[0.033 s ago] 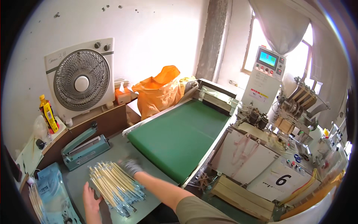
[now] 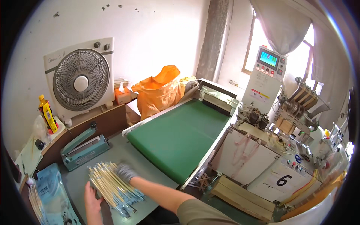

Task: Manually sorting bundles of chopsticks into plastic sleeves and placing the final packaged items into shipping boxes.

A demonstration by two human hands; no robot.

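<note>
A pile of wrapped chopsticks (image 2: 114,187), pale wooden sticks in clear sleeves with blue print, lies fanned out on the grey table (image 2: 148,204). My bare left hand (image 2: 92,200) stands at the pile's left edge, thumb and fingers apart, with nothing held; whether it touches the sticks is unclear. At the upper right side of the pile is my right hand (image 2: 126,173) in a grey glove, its forearm crossing from the lower right. Its fingertips are smeared by motion, so I cannot see if they grip any sticks.
Left of the pile lie blue printed plastic bags (image 2: 52,191) with more sticks beside them. A teal hand sealer (image 2: 84,148) stands behind. The green conveyor belt (image 2: 180,137) borders the table on the right, before a machine cabinet (image 2: 240,155). A fan (image 2: 80,82) and orange sack (image 2: 157,95) stand farther back.
My gloved right hand has shifted slightly left and down, closer against the pile. My left hand stays almost in place.
</note>
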